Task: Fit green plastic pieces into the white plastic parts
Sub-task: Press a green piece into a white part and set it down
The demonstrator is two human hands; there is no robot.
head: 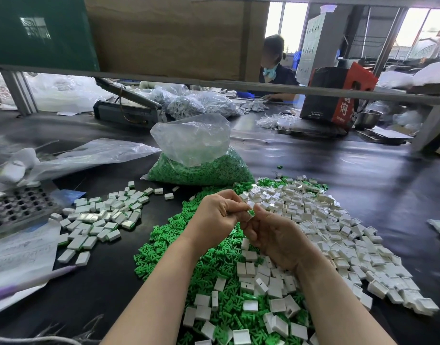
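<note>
My left hand (217, 215) and my right hand (271, 232) meet above the dark desk (338, 165), fingers of both curled in a closed grip around one small piece between them: a green plastic piece (251, 212) shows at the fingertips, with a bit of white against it (how far it is seated I cannot tell). Under my wrists lies one loose heap of green pieces (164, 245), far too many to count, and spilling over it from the right is one broad heap of white plastic parts (338, 232), also past counting. To the left sits a second, smaller pile of white parts (99, 220), several dozen at a guess, some showing green at the edge. Behind the heaps stands one clear bag (196, 158) with green pieces filling its lower half, its top open and crumpled. One flat, empty-looking plastic bag (89, 153) lies to the left of it. At the far left edge is one grey tray with rows of square holes (17, 207), and papers (22, 250) lie just in front of it. One other person (276, 68) sits across the desk.
</note>
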